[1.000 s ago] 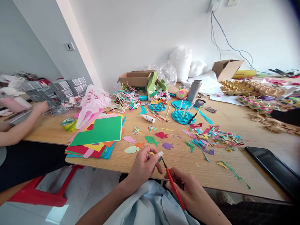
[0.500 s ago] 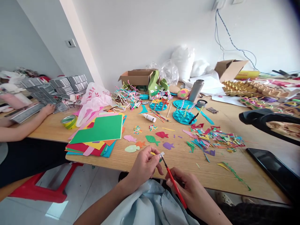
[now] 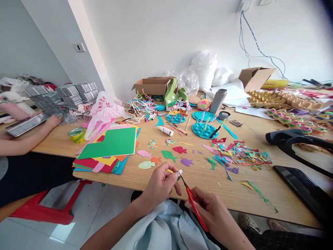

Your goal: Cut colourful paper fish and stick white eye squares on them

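Over the table's front edge, my left hand [image 3: 161, 183] pinches a small white piece of paper [image 3: 180, 172] between thumb and fingertips. My right hand [image 3: 212, 210] is closed around the red handles of a pair of scissors [image 3: 195, 205]. Their dark blades point up and left, with the tips at the paper. Just beyond my left hand lie paper fish: a purple fish [image 3: 186, 162], a green fish [image 3: 169, 155], a red fish [image 3: 180, 150], a pink fish [image 3: 144, 153], a pale green fish [image 3: 146, 165] and a partly hidden orange one.
Coloured paper sheets [image 3: 108, 142] are stacked at left, beside yellow tape [image 3: 77, 134]. Paper scraps [image 3: 241, 152] and a phone [image 3: 299, 191] lie at right. Farther back stand blue craft pieces [image 3: 204, 129] and a metal flask [image 3: 218, 100]. A co-worker's hand [image 3: 53, 121] works at far left.
My right hand and the scissors have shifted slightly, with the tips still at the paper. My left hand stays nearly in place. The co-worker's long grey piece has moved a little left.
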Action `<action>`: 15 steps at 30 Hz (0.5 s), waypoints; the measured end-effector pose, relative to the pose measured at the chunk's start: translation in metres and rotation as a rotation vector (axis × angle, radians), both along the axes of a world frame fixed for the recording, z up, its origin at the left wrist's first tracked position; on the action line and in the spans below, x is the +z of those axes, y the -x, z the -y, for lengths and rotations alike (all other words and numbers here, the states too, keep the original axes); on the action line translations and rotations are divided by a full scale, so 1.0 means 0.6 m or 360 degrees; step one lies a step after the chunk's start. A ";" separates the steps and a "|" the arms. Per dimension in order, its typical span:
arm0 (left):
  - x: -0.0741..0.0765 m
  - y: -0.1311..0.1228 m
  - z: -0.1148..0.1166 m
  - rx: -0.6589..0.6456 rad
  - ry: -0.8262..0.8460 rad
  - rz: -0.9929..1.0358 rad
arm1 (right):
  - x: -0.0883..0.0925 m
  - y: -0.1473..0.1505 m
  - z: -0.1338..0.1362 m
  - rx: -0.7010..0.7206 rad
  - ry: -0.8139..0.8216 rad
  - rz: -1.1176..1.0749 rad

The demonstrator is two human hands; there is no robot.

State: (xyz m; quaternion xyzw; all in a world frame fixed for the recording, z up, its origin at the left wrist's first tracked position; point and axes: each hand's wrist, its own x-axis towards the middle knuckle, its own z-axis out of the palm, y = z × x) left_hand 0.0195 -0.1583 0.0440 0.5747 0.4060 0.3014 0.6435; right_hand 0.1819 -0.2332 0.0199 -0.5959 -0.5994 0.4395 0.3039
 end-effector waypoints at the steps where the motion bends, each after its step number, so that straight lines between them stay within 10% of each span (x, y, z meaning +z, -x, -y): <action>1: 0.001 0.000 0.000 -0.0005 0.0000 0.0000 | -0.001 0.000 0.001 -0.0002 -0.0018 0.0019; 15: -0.007 0.020 -0.013 0.0254 -0.0237 0.0006 | 0.000 -0.035 -0.001 -0.0176 -0.1109 0.1163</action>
